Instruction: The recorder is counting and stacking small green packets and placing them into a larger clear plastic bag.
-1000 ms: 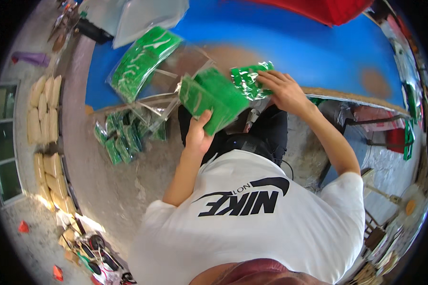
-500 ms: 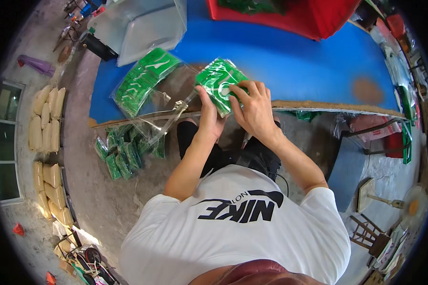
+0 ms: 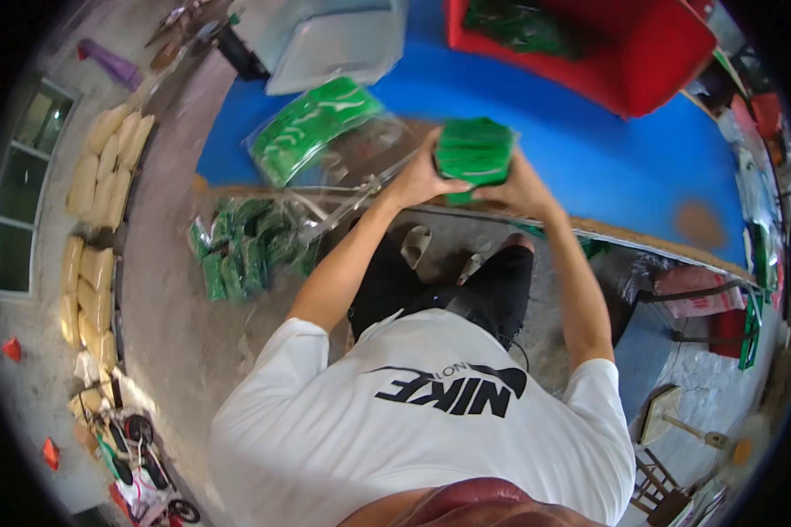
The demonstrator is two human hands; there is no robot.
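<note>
Over the front edge of the blue table (image 3: 589, 162), a thick green packet (image 3: 473, 151) is held between both hands. My left hand (image 3: 422, 176) closes on its left side and lower edge, thumb across the bottom. My right hand (image 3: 526, 186) grips it from the right and below; part of those fingers is hidden behind it. To the left lies a clear plastic bag (image 3: 312, 132) filled with green pieces, its loose end stretching toward my left forearm.
A red bin (image 3: 580, 75) with green packets inside stands at the back right, and a translucent bin (image 3: 338, 53) at the back left. Several green packets (image 3: 237, 255) are piled on the floor left of my legs. A blue bench (image 3: 646, 342) stands right.
The packet has turned from its flat shiny face to a thick side and moved right and slightly up in view. My right hand has left its top face and now grips its side.
</note>
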